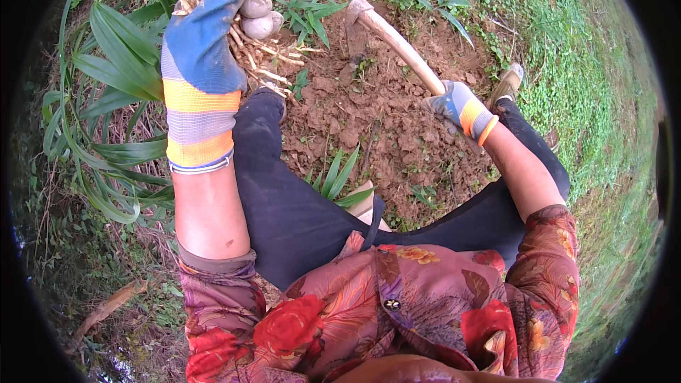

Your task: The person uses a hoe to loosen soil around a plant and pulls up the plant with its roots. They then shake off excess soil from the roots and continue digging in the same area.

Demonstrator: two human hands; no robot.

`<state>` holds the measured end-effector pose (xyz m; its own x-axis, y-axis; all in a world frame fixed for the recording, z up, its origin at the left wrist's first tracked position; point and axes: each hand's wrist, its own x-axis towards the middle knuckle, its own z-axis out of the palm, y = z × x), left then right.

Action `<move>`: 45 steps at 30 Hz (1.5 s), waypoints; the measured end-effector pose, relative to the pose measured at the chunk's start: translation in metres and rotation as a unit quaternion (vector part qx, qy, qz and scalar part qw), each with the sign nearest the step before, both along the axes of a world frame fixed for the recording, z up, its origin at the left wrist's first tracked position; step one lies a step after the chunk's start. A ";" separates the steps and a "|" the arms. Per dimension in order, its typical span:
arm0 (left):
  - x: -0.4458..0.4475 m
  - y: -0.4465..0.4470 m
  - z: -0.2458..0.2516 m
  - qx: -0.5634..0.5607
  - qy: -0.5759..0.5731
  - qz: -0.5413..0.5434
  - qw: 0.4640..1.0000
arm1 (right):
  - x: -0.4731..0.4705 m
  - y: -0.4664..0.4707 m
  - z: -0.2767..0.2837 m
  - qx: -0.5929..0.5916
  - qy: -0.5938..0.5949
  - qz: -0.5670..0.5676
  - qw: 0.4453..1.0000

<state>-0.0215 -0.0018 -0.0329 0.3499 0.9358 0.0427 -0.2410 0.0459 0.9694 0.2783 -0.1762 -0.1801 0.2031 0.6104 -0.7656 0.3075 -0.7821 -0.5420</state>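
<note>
My left hand (205, 48), in a blue-coated work glove with an orange and grey cuff, grips a clump of pale, knobbly roots (258, 61) at the upper left. Long green strap-like leaves (125, 53) spread beside that hand, one crossing over its fingers; where they join the roots is hidden. My right hand (460, 106), gloved alike, is closed around the wooden handle (404, 48) of a hoe. Its soil-caked metal head (355, 29) points down at the loosened reddish-brown soil (346, 117), and the blade's lower edge merges with the earth.
My legs in dark trousers (298, 191) straddle the dug soil, with a muddy shoe (509, 82) at the right. Between my thighs, a pale wooden piece (364, 202) shows partly. Low green plants (574, 96) cover the right side. A broken branch (106, 311) lies lower left.
</note>
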 end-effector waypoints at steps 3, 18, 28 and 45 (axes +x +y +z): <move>-0.001 0.003 -0.005 -0.012 0.000 0.002 1.000 | -0.027 0.025 -0.028 0.090 -0.056 -0.005 0.994; 0.002 -0.010 0.004 0.017 0.060 0.037 0.997 | 0.016 0.036 -0.038 0.076 -0.103 -0.022 0.992; 0.008 0.004 -0.005 0.006 0.016 0.026 1.000 | -0.075 0.104 -0.141 0.051 0.034 -0.220 0.973; 0.005 -0.007 0.003 0.043 0.066 0.000 0.997 | -0.052 0.067 -0.098 0.170 0.037 -0.232 0.957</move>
<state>-0.0164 -0.0091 -0.0296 0.3574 0.9307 0.0774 -0.1120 -0.0395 0.9929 0.2263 -0.1096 -0.2781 0.4656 0.6841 -0.5614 -0.0804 -0.5990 -0.7967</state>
